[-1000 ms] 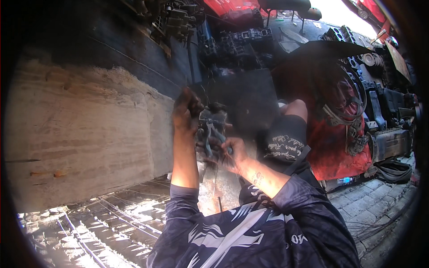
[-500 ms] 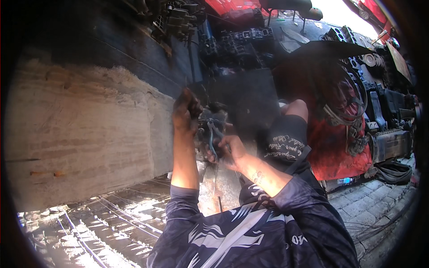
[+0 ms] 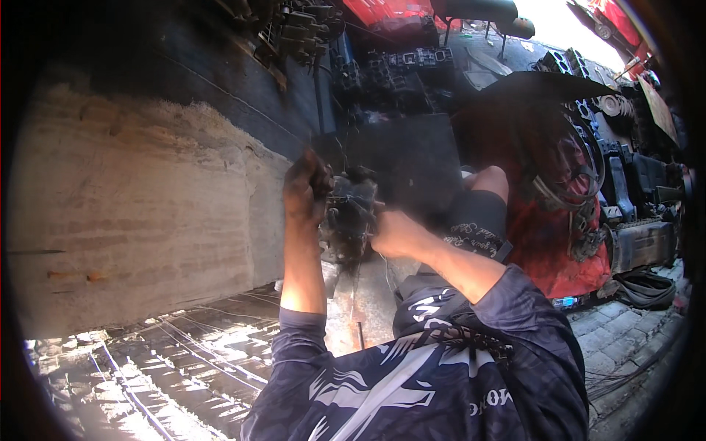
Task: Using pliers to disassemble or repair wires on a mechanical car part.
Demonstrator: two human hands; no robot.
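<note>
A dark, greasy mechanical part lies between my hands, its details lost in shadow. My left hand is closed beside its upper left side; whatever it grips is hidden by the fingers. At the part's right side is my right hand, its fingers curled in toward the part. What those fingers hold cannot be made out.
A pale rough concrete slab stands to my left. Past the part lies a dark flat panel. Engine blocks sit beyond it. To my right are a red sheet, looped hoses and brick paving.
My right hand has turned and shifted slightly right; the blue-handled pliers it held are no longer visible. My left hand stays in nearly the same place.
</note>
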